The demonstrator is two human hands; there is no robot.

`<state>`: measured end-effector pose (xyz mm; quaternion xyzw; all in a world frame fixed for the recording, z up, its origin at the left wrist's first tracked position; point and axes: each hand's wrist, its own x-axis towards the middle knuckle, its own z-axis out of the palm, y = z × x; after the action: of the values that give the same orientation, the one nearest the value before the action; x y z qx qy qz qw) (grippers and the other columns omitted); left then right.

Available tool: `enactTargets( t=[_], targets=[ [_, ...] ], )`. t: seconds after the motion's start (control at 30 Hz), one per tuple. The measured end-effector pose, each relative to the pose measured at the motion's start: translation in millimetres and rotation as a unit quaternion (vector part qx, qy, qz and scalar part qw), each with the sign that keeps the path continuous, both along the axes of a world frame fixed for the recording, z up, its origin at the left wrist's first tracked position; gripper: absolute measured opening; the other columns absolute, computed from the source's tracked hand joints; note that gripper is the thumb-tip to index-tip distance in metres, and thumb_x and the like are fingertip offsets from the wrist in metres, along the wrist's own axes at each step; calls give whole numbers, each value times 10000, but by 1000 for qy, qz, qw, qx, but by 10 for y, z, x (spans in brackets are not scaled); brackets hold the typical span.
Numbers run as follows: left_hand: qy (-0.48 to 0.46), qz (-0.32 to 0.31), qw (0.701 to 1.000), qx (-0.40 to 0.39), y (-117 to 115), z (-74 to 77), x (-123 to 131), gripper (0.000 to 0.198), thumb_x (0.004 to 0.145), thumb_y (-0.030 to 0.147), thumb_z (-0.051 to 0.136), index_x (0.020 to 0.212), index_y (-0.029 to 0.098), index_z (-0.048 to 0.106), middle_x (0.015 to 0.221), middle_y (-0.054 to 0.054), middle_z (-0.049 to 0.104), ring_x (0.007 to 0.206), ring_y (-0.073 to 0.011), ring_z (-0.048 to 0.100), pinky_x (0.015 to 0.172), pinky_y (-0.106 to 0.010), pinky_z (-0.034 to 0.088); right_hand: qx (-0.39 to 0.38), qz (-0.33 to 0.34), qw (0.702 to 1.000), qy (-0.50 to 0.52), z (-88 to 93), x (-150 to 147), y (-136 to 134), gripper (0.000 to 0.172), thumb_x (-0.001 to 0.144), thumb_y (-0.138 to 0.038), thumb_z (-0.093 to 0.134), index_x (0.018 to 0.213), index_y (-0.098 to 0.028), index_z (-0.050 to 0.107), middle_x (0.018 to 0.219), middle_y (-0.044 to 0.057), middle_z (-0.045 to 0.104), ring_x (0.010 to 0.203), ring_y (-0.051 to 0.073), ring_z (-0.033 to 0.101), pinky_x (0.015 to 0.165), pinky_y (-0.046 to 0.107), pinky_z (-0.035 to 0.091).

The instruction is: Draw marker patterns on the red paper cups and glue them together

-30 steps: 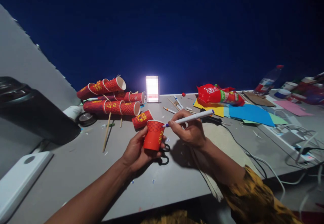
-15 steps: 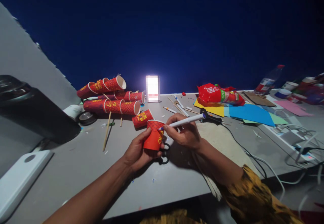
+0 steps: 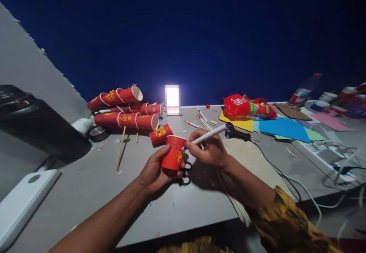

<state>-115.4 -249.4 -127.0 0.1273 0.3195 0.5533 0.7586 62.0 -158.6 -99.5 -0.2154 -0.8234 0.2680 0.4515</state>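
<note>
My left hand is wrapped round a red paper cup, thumb on its near side. Dark scale-like lines cover the cup's upper band, and yellow lettering shows at its right. Between the thumb and fingers of my right hand is a white marker, slanting down left with its purple-blue tip at the cup's side. Dark scissor handles lie just right of the cup, their blades hidden. Behind the cup, another red paper cup rests on its side.
Stacked red cups with sticks lie at the back left, near a black bottle. A lit, blurred screen stands at the back. To the right are a red packet, coloured paper, a glue gun, a cloth and cables.
The marker tip has moved slightly right and down along the cup, and its back end has dipped and shifted left. My left hand and the cup have barely moved.
</note>
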Motion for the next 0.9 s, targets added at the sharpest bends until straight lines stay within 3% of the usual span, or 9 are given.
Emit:
enactTargets(
  t=[0.3, 0.9],
  targets=[
    [20, 2, 1000, -5, 16, 23, -29, 414, 951, 405, 547, 1188, 76, 631, 973, -181, 708, 733, -263, 701, 573, -370, 571, 29, -53, 996, 60, 107, 24, -17, 133, 891, -265, 659, 780, -217, 604, 622, -36, 571, 512, 105, 481, 494, 247, 392],
    [7, -3, 1000, -3, 4, -1, 3, 371, 950, 366, 560, 1173, 79, 635, 950, -174, 712, 748, -260, 695, 590, -355, 564, -11, -1, 1000, 28, -3, -26, -61, 112, 893, -255, 678, 800, -208, 636, 645, -21, 615, 534, 114, 536, 503, 240, 417]
  ],
)
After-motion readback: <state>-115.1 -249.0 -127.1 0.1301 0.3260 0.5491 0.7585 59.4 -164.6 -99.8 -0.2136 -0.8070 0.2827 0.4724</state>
